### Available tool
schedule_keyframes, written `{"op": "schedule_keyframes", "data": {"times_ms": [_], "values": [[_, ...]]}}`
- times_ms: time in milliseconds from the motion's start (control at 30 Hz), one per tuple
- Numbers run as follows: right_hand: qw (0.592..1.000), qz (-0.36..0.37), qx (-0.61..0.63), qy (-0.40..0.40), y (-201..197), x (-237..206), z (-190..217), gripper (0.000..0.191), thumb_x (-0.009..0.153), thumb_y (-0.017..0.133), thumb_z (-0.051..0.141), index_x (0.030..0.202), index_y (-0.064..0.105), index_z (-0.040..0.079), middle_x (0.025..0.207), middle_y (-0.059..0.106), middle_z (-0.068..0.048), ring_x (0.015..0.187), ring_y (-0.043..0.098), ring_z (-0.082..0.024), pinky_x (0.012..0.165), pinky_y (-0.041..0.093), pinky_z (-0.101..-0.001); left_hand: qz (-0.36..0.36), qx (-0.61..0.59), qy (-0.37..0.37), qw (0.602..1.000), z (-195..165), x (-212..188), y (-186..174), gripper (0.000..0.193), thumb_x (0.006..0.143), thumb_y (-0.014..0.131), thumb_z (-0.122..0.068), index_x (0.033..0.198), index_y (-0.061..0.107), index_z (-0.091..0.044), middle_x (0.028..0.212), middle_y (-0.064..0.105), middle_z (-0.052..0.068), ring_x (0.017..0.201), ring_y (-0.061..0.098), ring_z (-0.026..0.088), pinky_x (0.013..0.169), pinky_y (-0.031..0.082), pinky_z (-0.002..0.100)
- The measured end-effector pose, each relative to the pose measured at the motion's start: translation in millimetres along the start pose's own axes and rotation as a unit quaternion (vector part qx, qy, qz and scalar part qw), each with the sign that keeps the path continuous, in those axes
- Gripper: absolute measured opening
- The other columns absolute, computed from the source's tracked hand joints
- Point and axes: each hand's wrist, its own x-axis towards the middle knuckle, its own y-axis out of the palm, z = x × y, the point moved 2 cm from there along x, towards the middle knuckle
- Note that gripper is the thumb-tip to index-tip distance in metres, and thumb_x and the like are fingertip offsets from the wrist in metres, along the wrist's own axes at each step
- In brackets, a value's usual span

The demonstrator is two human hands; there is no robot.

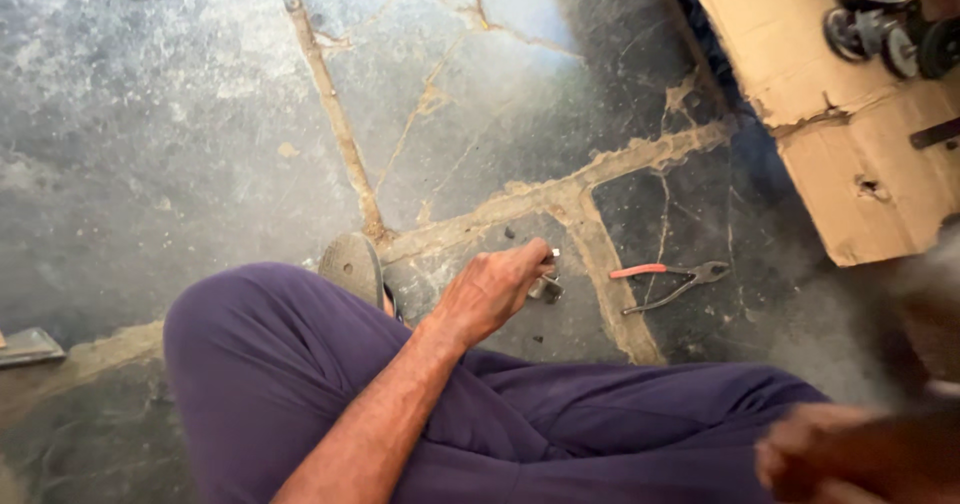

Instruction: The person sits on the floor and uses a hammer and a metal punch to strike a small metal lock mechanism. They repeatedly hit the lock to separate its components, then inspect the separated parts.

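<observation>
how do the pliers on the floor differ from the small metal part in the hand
The pliers lie free on the floor, untouched; the small metal part is pinched in the left hand. The pliers are longer, with one red grip; the metal part is short and silvery all over. Both are on the cracked floor.

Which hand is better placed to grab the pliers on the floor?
Probably the left hand: it is stretched out low over the floor, pinching a small metal part close to the pliers. The right hand sits blurred near the lap.
</observation>
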Motion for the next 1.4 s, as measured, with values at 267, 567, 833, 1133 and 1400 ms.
{"op": "schedule_keyframes", "data": {"times_ms": [267, 567, 833, 1133, 1400], "values": [[0.985, 0.171, -0.025, 0.01, 33, 7, 37, 0.055, 0.094, 0.065, 0.021, 0.147, 0.054, 0.016, 0.113, 0.074, -0.023, 0.107, 0.074, -0.036, 0.081, 0.059, -0.0406, -0.015, -0.031, 0.02, 0.999, 1, 0, -4, 0.012, 0.099, 0.059, -0.013, 0.109, 0.056, -0.006, 0.094, 0.072, 0.017, 0.089, 0.07, 0.041, 0.069, 0.053, 0.049], [0.983, 0.145, -0.018, 0.111, 102, 44, -13, 0.051, 0.1, 0.06, 0.031, 0.148, 0.054, 0.014, 0.097, 0.074, -0.022, 0.081, 0.075, -0.036, 0.071, 0.055, -0.0455, -0.139, -0.107, -0.054, 0.983, -11, 9, -18, 0.013, 0.103, 0.06, -0.014, 0.112, 0.061, -0.005, 0.09, 0.072, 0.016, 0.08, 0.075, 0.033, 0.066, 0.055, 0.041], [0.981, 0.163, -0.057, 0.089, 180, 25, -57, 0.05, 0.099, 0.063, 0.029, 0.145, 0.055, 0.013, 0.127, 0.067, -0.02, 0.109, 0.066, -0.043, 0.086, 0.053, -0.0511, -0.156, -0.101, -0.066, 0.98, -10, 13, -19, 0.013, 0.101, 0.064, -0.01, 0.112, 0.063, -0.003, 0.085, 0.07, 0.016, 0.074, 0.072, 0.03, 0.064, 0.053, 0.038], [0.98, 0.163, -0.097, 0.054, 195, 20, -79, 0.054, 0.088, 0.075, 0.022, 0.139, 0.06, 0.011, 0.11, 0.061, -0.017, 0.102, 0.062, -0.039, 0.085, 0.051, -0.0495, -0.109, -0.097, -0.087, 0.986, -9, 26, -11, 0.013, 0.101, 0.064, -0.012, 0.113, 0.064, -0.005, 0.082, 0.07, 0.015, 0.07, 0.072, 0.029, 0.062, 0.052, 0.038], [0.977, 0.177, -0.103, 0.06, 200, 24, -76, 0.053, 0.087, 0.076, 0.024, 0.135, 0.061, 0.008, 0.11, 0.06, -0.017, 0.102, 0.061, -0.038, 0.087, 0.048, -0.0496, -0.081, -0.093, -0.073, 0.99, -8, 27, -5, 0.014, 0.101, 0.065, -0.012, 0.112, 0.064, -0.004, 0.086, 0.072, 0.016, 0.078, 0.075, 0.031, 0.064, 0.055, 0.038]]}}
